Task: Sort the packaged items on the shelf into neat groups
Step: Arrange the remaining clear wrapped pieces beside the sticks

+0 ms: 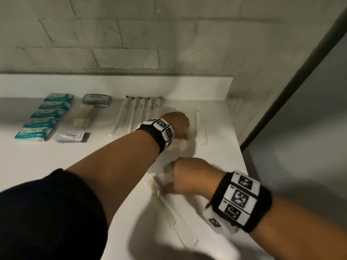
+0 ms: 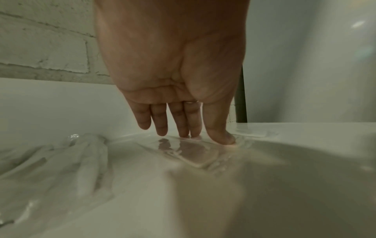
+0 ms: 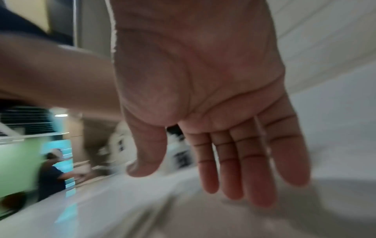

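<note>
On the white shelf [image 1: 37, 162] my left hand [image 1: 176, 124] reaches across to the back right. Its straight fingers [image 2: 183, 127] press down on a flat clear plastic packet [image 2: 195, 154]. Beside that hand lies a long white stick in a clear wrapper [image 1: 200, 124]. My right hand [image 1: 185, 177] hovers lower on the shelf with fingers [image 3: 244, 169] stretched out and nothing in the palm. Its thumb is at the end of another long clear-wrapped stick [image 1: 169, 205] lying diagonally. The right wrist view is blurred.
Sorted groups line the shelf's left: a column of teal packets [image 1: 45, 117], grey packets [image 1: 96, 100], beige packets [image 1: 84, 117], white sachets [image 1: 72, 136], and a row of wrapped sticks [image 1: 135, 113]. A brick wall [image 1: 131, 44] backs the shelf. Its right edge [image 1: 242, 158] drops off beside a dark post [image 1: 281, 94].
</note>
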`<action>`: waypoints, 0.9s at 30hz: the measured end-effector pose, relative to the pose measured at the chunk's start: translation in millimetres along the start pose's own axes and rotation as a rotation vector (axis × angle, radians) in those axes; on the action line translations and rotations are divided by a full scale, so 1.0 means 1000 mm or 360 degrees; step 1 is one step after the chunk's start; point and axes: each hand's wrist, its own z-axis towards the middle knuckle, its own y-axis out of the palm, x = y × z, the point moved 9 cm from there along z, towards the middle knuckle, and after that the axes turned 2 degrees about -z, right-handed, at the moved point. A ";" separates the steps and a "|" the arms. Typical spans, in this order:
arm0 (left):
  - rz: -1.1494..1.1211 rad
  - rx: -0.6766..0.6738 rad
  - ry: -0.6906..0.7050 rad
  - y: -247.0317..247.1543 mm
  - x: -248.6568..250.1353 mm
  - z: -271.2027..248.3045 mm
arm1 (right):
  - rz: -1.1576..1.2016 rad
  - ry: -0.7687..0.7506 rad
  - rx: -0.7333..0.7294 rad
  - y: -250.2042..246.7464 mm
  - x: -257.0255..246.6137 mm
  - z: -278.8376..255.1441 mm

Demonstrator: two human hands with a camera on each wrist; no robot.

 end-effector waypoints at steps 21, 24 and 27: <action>-0.0353 0.0286 -0.0076 -0.004 -0.012 0.007 | 0.0832 0.0725 0.0663 -0.077 0.187 0.005; -0.0289 0.0335 -0.0004 -0.006 0.008 0.008 | 0.0296 0.0614 0.0402 -0.059 0.191 0.020; -0.0112 0.0223 0.0034 0.001 0.026 0.014 | 0.0158 0.0532 0.0272 -0.048 0.192 0.029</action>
